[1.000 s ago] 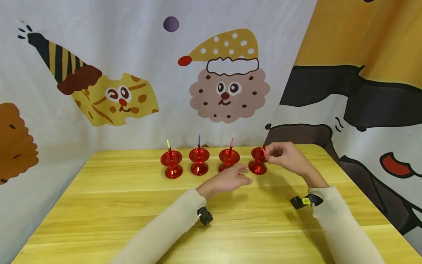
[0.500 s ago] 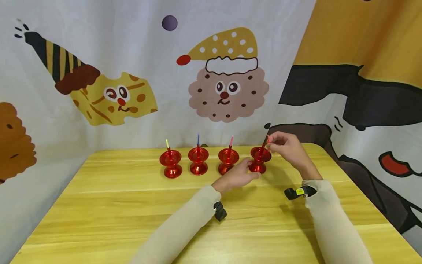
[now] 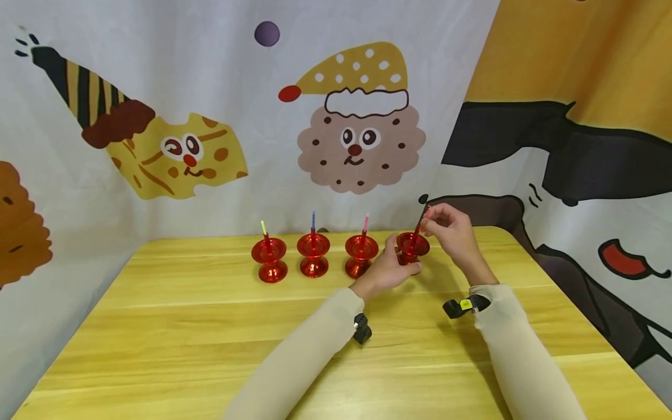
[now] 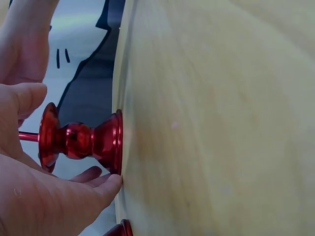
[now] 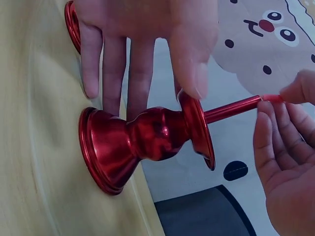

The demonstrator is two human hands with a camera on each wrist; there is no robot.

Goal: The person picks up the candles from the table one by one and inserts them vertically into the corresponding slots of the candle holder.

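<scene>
At the right end of a row stands a shiny red candle holder [image 3: 413, 245] with a wide dish, a waisted foot and a thin upright tube [image 5: 234, 109]. My right hand [image 3: 452, 230] pinches a small pinkish-red candle [image 5: 273, 98] between thumb and fingertips, right at the tube's top end. Around the holder's left side reaches my left hand [image 3: 387, 271]. Its fingers [image 5: 113, 73] extend straight behind the holder, and its thumb overlaps the dish rim in the right wrist view. The holder's foot [image 4: 109, 142] is on the table.
Further left stand matching holders bearing a pink candle [image 3: 366, 221], a blue candle [image 3: 313, 220] and a yellow candle [image 3: 264, 227]. They are near the back edge of the wooden table [image 3: 210, 344]. A printed cartoon curtain [image 3: 220, 70] hangs behind.
My left hand has moved right, from beside the pink-candle holder to the end holder. My right hand has raised the red candle from dish height to the tube's top.
</scene>
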